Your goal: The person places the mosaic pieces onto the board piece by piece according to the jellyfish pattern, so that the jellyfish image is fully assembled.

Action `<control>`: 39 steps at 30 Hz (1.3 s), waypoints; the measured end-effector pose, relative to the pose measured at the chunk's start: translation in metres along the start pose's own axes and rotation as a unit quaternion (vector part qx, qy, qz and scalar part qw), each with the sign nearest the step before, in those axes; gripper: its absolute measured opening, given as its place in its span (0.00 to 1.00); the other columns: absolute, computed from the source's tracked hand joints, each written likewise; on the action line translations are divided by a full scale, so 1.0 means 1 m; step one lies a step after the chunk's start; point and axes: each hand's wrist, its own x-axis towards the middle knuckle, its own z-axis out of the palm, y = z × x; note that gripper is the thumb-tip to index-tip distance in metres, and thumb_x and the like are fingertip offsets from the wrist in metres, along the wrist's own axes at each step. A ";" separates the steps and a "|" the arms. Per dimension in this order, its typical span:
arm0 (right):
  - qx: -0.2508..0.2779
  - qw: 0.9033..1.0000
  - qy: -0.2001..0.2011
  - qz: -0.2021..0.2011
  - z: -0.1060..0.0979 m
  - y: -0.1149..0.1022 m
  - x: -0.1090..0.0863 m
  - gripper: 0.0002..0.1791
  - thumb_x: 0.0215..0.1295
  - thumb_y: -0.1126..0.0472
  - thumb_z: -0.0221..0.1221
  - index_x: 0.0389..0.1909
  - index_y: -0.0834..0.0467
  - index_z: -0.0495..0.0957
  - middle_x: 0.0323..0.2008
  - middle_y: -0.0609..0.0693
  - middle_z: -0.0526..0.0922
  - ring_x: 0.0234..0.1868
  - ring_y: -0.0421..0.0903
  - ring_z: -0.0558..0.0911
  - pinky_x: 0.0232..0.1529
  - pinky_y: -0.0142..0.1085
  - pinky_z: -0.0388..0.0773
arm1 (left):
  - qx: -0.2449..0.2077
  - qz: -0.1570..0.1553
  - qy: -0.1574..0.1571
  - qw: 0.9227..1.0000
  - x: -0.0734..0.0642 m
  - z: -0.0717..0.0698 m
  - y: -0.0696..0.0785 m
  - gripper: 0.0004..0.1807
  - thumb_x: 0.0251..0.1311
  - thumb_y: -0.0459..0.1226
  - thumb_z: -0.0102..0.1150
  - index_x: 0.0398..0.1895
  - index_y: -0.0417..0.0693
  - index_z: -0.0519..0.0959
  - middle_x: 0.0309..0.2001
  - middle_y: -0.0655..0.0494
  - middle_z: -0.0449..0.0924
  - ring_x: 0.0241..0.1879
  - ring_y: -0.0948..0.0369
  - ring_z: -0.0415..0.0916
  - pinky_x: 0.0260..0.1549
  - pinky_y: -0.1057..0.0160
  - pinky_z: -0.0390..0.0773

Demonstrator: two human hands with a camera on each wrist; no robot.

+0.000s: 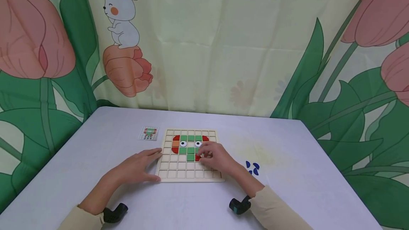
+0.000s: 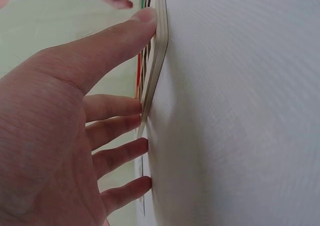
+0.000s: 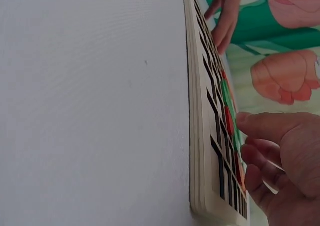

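A wooden grid board [image 1: 177, 175] lies on the table, holding green square tiles [image 1: 190, 157], red pieces, some with rounded corners [image 1: 174, 150], an orange tile [image 1: 175, 143] and two eye tiles [image 1: 183, 144]. My left hand [image 1: 137, 166] steadies the board's left side, thumb near the front corner and fingers spread along the edge; the left wrist view shows the thumb [image 2: 100, 48] against the rim. Over the board's right part is my right hand [image 1: 217, 156], its thumb and fingers apart beside a red tile [image 1: 197, 158] lying in the grid. Its thumb [image 3: 265, 125] seems to touch the tiles.
Several dark blue curved pieces [image 1: 256, 166] lie right of the board, partly behind the right forearm. A small pattern card [image 1: 148, 133] showing a coloured figure lies beyond the left hand. A printed curtain [image 1: 217, 45] hangs behind the white table [image 1: 179, 208].
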 end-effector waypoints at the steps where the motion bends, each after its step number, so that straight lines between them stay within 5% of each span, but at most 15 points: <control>1: 0.002 1.000 0.000 0.009 -0.002 0.001 -0.002 0.06 0.59 0.64 0.65 0.37 0.53 0.85 0.44 0.44 0.80 0.36 0.41 0.77 0.35 0.27 0.77 | -0.001 0.000 0.000 1.000 0.000 0.000 0.000 0.49 0.43 0.59 0.71 0.68 0.47 0.69 0.72 0.50 0.61 0.70 0.45 0.60 0.63 0.38 0.65; 16: -0.055 0.996 0.050 0.055 -0.048 0.027 -0.043 0.10 0.56 0.64 0.68 0.39 0.52 0.84 0.46 0.46 0.82 0.34 0.39 0.77 0.33 0.26 0.79 | 0.005 0.009 0.005 1.000 0.000 0.001 -0.001 0.49 0.43 0.60 0.71 0.68 0.46 0.68 0.72 0.49 0.62 0.69 0.44 0.61 0.62 0.39 0.67; 32: -0.059 0.996 -0.024 0.068 -0.064 0.049 -0.081 0.13 0.48 0.55 0.74 0.35 0.50 0.84 0.30 0.44 0.79 0.31 0.40 0.74 0.30 0.27 0.73 | 0.005 0.009 0.005 1.000 0.000 0.001 -0.003 0.49 0.44 0.61 0.70 0.68 0.47 0.69 0.72 0.50 0.61 0.70 0.45 0.60 0.62 0.38 0.66; 39: -0.067 0.995 -0.027 0.065 -0.058 0.043 -0.076 0.11 0.54 0.63 0.69 0.39 0.49 0.85 0.35 0.42 0.80 0.35 0.42 0.75 0.30 0.27 0.76 | 0.006 0.013 0.003 1.000 -0.001 0.002 -0.004 0.50 0.43 0.62 0.69 0.68 0.47 0.68 0.72 0.50 0.61 0.70 0.45 0.60 0.62 0.38 0.66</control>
